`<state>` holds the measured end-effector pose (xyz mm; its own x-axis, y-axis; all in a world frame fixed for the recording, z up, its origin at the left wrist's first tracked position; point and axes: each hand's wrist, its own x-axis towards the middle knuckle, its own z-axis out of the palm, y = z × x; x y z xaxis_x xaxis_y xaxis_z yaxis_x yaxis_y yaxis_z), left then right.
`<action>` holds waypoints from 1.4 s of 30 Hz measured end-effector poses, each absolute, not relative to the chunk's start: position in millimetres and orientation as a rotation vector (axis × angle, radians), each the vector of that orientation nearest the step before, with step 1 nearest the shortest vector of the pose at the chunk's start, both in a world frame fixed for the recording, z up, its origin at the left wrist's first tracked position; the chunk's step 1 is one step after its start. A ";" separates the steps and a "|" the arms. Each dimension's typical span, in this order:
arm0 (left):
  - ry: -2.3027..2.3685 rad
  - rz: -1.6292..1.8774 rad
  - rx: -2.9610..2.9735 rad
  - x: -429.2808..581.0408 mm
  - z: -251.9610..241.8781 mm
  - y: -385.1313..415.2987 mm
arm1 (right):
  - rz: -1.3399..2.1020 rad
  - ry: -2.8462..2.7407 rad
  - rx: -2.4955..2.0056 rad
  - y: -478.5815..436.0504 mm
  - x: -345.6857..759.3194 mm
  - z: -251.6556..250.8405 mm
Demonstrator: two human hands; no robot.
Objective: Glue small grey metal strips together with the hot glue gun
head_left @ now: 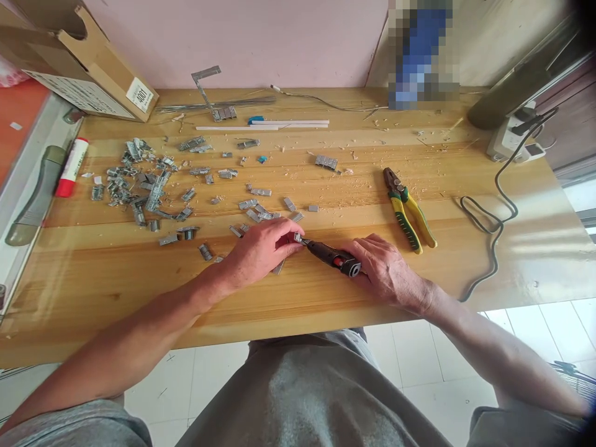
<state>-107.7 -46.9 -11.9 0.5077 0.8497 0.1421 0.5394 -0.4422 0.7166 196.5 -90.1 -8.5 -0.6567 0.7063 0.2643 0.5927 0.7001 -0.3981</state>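
Note:
My left hand (261,248) is closed in a pinch, with a small silvery-grey metal piece (297,237) between thumb and fingertips. Wrapped round the rear part of a black gun-shaped tool (328,254) is my right hand (384,267); a red part and a round opening show at the tool's back end. Its narrow tip meets or nearly meets the metal piece; I cannot tell which. Loose grey metal pieces (265,214) lie just beyond my left hand, and one (279,267) shows partly beneath it.
Pliers (410,214) with yellow-green handles lie right of my hands. A heap of metal pieces (139,177) covers the left. Behind are white strips (291,122) and a cardboard box (100,68). A marker (72,167) lies far left. A black cord (500,217) runs to a power strip (516,136).

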 end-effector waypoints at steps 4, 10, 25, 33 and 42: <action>1.064 0.689 2.174 -108.6 -12.1 -45.6 | 0.380 -2.558 -0.957 -82.8 197.3 -4.1; 1.014 0.734 2.206 -108.7 -10.8 -44.5 | 0.301 -2.651 -0.873 -67.5 199.9 1.2; 0.962 0.815 2.393 -115.7 -9.5 -42.3 | 0.383 -2.567 -0.797 -61.5 201.0 -8.5; 0.945 0.843 2.329 -115.5 -13.8 -42.2 | 0.336 -2.592 -0.795 -61.0 200.5 -3.5; 0.921 0.865 2.324 -115.6 -17.1 -41.1 | 0.363 -2.581 -0.795 -60.2 201.1 -5.3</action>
<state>-115.6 -41.1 -17.1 0.5711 0.7307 0.3740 0.4193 -0.6514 0.6324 201.1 -60.2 -5.3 -0.7515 0.5831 0.3088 0.4754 0.8030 -0.3594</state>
